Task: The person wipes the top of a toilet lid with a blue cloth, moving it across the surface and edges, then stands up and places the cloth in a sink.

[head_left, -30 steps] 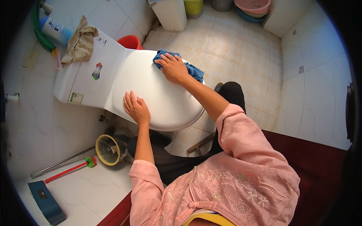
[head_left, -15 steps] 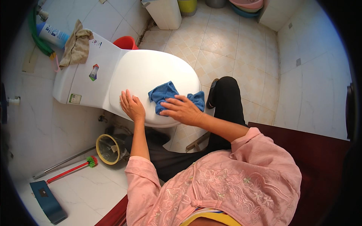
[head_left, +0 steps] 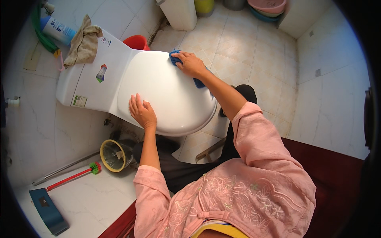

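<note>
A white toilet with its lid (head_left: 158, 91) down lies in front of me. My right hand (head_left: 190, 64) presses a blue cloth (head_left: 173, 59) against the far edge of the lid, fingers curled over it. Part of the cloth hangs out below the wrist, half hidden by the forearm. Flat on the near left side of the lid rests my left hand (head_left: 143, 114), fingers stretched and holding nothing. A beige rag (head_left: 84, 43) is draped over the cistern (head_left: 89, 79).
A blue-and-white bottle (head_left: 58, 30) stands behind the cistern, near a green hose (head_left: 41, 33). Beyond the toilet is a red bucket (head_left: 136, 42). At the lower left are a yellow-rimmed bin (head_left: 104, 154), a red-handled toilet brush (head_left: 71, 178) and a dark teal holder (head_left: 49, 212).
My right hand has swept the blue cloth from the near front of the lid to its far edge, bunching it. My left hand has stayed almost in place on the lid.
</note>
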Demonstrator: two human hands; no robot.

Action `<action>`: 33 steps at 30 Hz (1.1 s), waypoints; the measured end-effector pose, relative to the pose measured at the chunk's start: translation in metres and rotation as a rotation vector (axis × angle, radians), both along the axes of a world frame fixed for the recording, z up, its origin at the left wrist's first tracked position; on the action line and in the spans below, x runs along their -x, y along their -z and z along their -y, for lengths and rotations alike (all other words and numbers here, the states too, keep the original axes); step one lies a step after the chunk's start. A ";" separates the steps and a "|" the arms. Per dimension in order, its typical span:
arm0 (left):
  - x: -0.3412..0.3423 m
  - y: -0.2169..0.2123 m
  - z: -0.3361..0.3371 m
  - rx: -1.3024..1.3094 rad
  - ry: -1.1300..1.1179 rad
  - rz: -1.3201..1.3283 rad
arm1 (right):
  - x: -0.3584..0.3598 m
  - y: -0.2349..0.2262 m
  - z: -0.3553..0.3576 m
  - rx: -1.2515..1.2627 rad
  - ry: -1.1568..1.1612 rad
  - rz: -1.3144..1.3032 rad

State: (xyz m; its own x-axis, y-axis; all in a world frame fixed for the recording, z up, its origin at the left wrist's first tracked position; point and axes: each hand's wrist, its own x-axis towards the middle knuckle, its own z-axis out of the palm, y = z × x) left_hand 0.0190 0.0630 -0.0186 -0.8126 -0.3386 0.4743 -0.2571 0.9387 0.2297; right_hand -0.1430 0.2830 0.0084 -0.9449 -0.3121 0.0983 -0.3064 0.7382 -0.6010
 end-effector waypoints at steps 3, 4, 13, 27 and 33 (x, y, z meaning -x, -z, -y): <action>-0.001 0.001 0.004 -0.005 -0.022 0.003 | -0.016 -0.005 -0.001 -0.030 0.037 -0.026; 0.000 0.001 0.003 -0.009 -0.018 0.004 | -0.022 -0.007 -0.004 -0.041 0.055 -0.033; 0.003 0.000 0.000 -0.007 -0.020 0.021 | -0.095 0.005 -0.062 0.186 0.165 -0.042; 0.002 0.004 0.002 0.006 -0.020 -0.009 | -0.152 -0.011 -0.039 0.017 -0.207 -0.376; 0.001 0.000 -0.002 0.015 -0.011 -0.033 | -0.046 0.002 0.013 -0.030 -0.160 -0.269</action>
State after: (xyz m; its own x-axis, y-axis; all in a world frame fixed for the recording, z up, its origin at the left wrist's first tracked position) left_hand 0.0180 0.0647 -0.0189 -0.7928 -0.3403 0.5056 -0.2604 0.9392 0.2238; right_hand -0.0972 0.2698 0.0067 -0.8251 -0.4611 0.3264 -0.5649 0.6838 -0.4618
